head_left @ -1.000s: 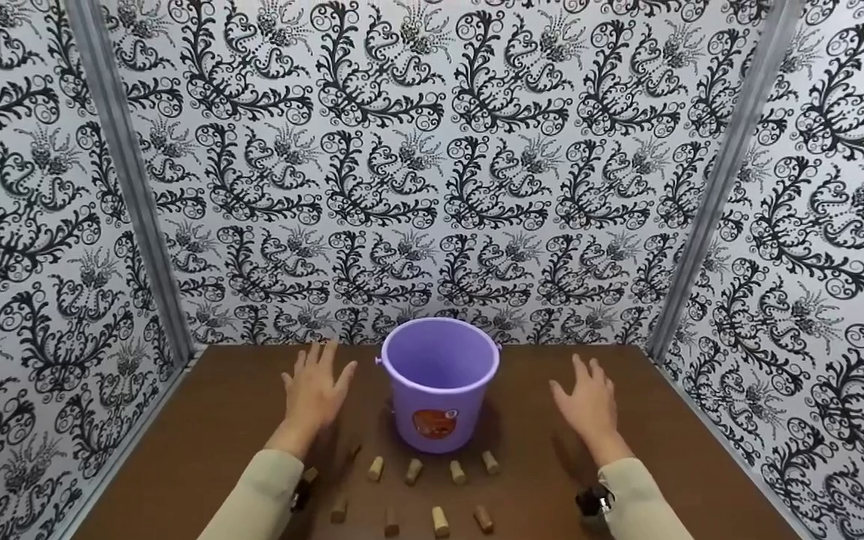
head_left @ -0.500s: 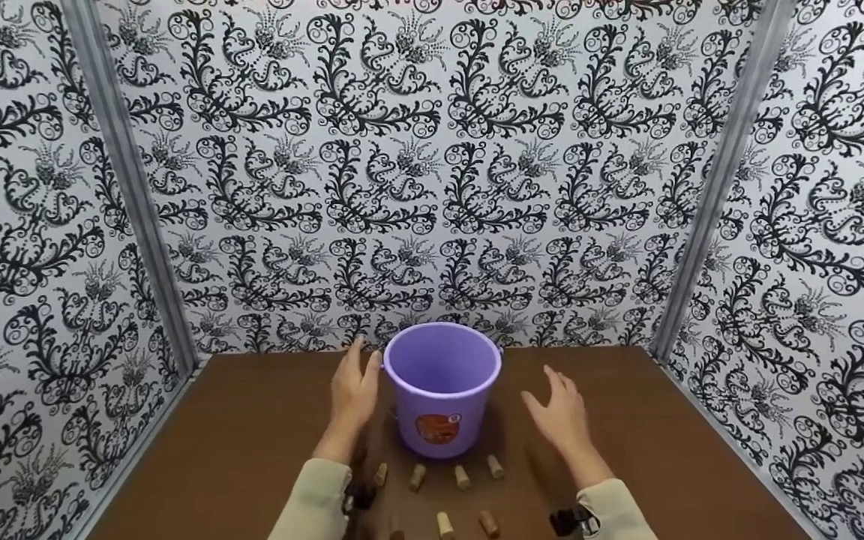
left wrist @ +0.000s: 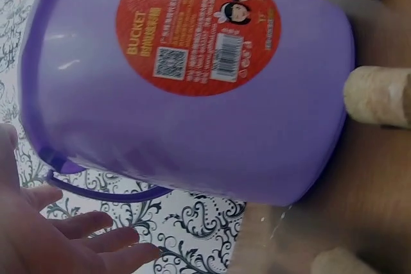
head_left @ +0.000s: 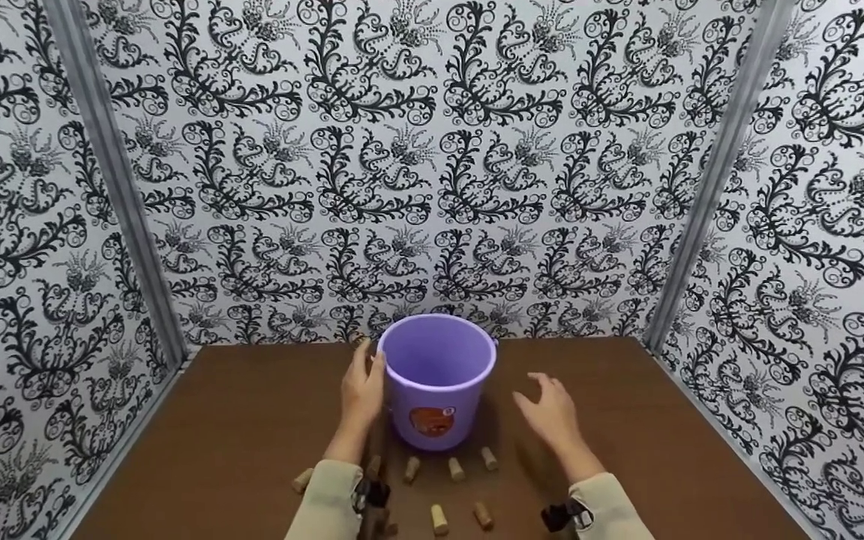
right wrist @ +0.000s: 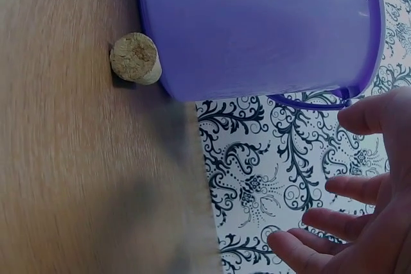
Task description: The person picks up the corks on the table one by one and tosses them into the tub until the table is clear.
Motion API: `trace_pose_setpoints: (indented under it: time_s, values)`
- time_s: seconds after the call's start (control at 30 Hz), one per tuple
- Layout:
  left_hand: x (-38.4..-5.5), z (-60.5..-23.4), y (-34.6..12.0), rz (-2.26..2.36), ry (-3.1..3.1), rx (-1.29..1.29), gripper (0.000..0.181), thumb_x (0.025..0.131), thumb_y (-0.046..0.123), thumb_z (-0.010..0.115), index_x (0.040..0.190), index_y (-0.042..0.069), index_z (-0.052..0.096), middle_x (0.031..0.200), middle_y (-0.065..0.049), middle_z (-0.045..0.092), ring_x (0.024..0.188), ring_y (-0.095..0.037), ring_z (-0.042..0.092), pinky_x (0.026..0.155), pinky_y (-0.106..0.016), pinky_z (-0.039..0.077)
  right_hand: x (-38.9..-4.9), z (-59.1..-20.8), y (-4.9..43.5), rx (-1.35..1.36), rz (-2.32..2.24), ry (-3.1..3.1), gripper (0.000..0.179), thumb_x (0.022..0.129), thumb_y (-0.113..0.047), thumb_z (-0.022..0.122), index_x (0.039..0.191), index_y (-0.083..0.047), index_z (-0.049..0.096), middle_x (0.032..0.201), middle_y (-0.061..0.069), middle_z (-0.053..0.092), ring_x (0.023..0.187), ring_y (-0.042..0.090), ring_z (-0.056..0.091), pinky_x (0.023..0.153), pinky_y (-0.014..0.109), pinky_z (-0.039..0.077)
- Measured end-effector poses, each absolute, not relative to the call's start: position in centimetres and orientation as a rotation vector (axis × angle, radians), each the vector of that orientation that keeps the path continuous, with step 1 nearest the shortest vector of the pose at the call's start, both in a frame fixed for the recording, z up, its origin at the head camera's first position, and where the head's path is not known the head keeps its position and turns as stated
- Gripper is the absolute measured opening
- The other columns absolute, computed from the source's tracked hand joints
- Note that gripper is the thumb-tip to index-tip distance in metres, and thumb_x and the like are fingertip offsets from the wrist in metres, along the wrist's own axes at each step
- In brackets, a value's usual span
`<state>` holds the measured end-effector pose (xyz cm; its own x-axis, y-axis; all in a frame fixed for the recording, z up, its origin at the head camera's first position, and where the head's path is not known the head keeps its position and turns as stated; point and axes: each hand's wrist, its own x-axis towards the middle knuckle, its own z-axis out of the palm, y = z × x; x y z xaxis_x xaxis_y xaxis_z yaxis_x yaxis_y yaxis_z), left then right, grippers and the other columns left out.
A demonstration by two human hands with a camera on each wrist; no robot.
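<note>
A purple bucket (head_left: 436,397) with a red label stands upright on the brown table. Beside its left rim is my left hand (head_left: 363,394), fingers extended; whether it touches the bucket I cannot tell. In the left wrist view that hand (left wrist: 58,235) shows spread fingers near the bucket's hanging handle (left wrist: 115,196). My right hand (head_left: 550,412) is apart from the bucket on its right, thumb and fingers spread and holding nothing. Several corks lie in front of the bucket, among them a pale cork (head_left: 439,519) and a darker cork (head_left: 483,515); some are partly hidden by my left forearm.
The brown table (head_left: 252,420) runs back to a patterned wall (head_left: 432,187). Grey posts (head_left: 113,180) mark the enclosure's back corners. Another cork (head_left: 302,480) lies left of my left sleeve.
Both hands have moved inward toward the bucket, the left from well out to beside its rim, the right a smaller way. The bucket stays in place.
</note>
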<state>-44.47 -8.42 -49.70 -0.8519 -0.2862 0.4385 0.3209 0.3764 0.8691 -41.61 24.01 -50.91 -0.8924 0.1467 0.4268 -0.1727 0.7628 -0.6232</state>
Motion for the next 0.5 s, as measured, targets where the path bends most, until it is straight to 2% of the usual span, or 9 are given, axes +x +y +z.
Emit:
trace_pose_setpoints:
  time_s: [0.23, 0.5]
  values:
    - [-44.6, -49.9, -8.2, -1.54, -2.106, -0.059, 0.05, 0.109, 0.029, 0.056, 0.153, 0.006, 0.054, 0.153, -0.024, 0.058, 0.142, -0.044, 0.055, 0.122, -0.058, 0.041, -41.6, -51.2, 23.7, 0.082, 0.99, -2.495, 0.038, 0.097, -0.027, 0.074, 0.125, -0.002, 0.071, 0.121, 0.024, 0.072, 0.116, 0.045, 0.067, 0.105, 0.06, 0.052]
    - [-44.6, -49.9, -7.2, -1.565, -2.058, -0.01, 0.046, 0.109, 0.027, 0.057, 0.148, 0.004, 0.059, 0.15, -0.024, 0.061, 0.141, -0.044, 0.056, 0.122, -0.057, 0.041, -41.5, -51.6, 23.9, 0.194, 0.852, -2.489, 0.03, 0.091, -0.019, 0.079, 0.114, -0.001, 0.074, 0.108, 0.019, 0.072, 0.102, 0.038, 0.07, 0.095, 0.055, 0.057]
